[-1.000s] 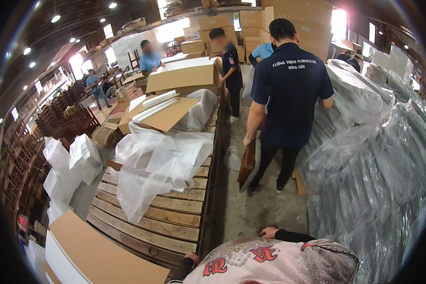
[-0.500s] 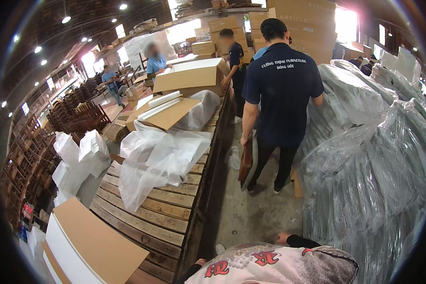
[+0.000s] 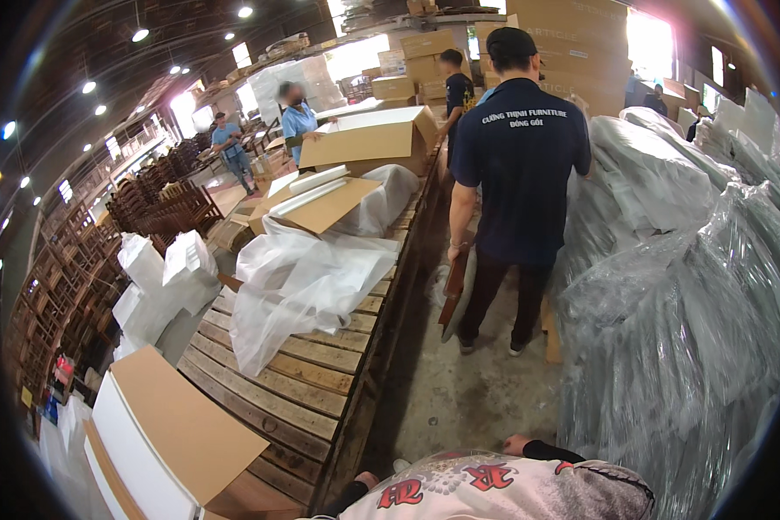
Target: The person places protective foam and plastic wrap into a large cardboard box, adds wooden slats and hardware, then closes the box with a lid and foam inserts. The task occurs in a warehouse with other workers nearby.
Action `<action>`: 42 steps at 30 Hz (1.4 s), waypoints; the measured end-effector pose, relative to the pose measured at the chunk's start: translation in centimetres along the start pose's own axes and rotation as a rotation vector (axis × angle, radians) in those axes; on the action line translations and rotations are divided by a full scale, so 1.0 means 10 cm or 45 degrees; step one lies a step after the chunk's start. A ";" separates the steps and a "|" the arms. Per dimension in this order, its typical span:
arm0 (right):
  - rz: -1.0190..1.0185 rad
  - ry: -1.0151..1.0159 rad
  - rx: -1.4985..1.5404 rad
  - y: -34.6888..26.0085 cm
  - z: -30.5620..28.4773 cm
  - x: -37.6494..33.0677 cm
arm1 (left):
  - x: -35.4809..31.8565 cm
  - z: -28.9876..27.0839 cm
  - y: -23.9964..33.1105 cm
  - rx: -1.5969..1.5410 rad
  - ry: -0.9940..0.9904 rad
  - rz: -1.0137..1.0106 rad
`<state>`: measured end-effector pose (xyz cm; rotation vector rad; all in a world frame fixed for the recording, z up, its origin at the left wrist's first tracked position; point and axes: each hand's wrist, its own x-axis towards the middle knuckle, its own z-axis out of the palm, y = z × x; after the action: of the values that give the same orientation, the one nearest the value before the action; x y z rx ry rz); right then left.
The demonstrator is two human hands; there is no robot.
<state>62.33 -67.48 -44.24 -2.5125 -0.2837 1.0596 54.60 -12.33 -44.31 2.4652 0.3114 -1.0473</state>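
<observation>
My left hand (image 3: pixel 367 478) shows only in part beside my torso at the lower edge, close to the side of the slatted wooden platform (image 3: pixel 308 394). My right hand (image 3: pixel 517 445) hangs low near the stack of plastic-wrapped goods (image 3: pixel 659 347), apart from it. The fingers of both hands are too hidden to read, and I see nothing held. Ahead of me stands a person in a dark shirt and cap (image 3: pixel 522 165), back turned. That person's left hand carries a flat brown and grey panel-like piece (image 3: pixel 457 295), held upright by the leg.
Crumpled white foam sheet (image 3: pixel 308 277) lies on the platform, with an open cardboard box (image 3: pixel 364 147) beyond. Another open carton (image 3: pixel 182 416) stands at lower left. The concrete floor aisle (image 3: pixel 459 399) runs between platform and wrapped stack. More workers stand farther off.
The view has shifted slightly, so the scene sits a little farther right. The person ahead has taken a small step and the carried piece swings slightly. My hands stay low by my sides.
</observation>
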 end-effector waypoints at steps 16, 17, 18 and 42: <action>-0.056 -0.070 -0.151 0.18 0.07 0.24 | -0.14 0.25 -0.15 -0.084 -0.091 -0.047; -0.102 -0.057 -0.128 0.17 0.04 0.23 | -0.14 0.26 -0.19 -0.080 -0.085 -0.069; -0.097 -0.070 -0.142 0.16 0.01 0.23 | -0.15 0.26 -0.21 -0.080 -0.081 -0.086; 0.001 -0.023 -0.001 0.00 -0.15 0.01 | 0.20 -0.12 0.04 0.061 0.037 -0.159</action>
<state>63.50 -67.88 -43.37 -2.5053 -0.2882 1.0833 56.89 -12.01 -44.92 2.5333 0.4591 -1.0820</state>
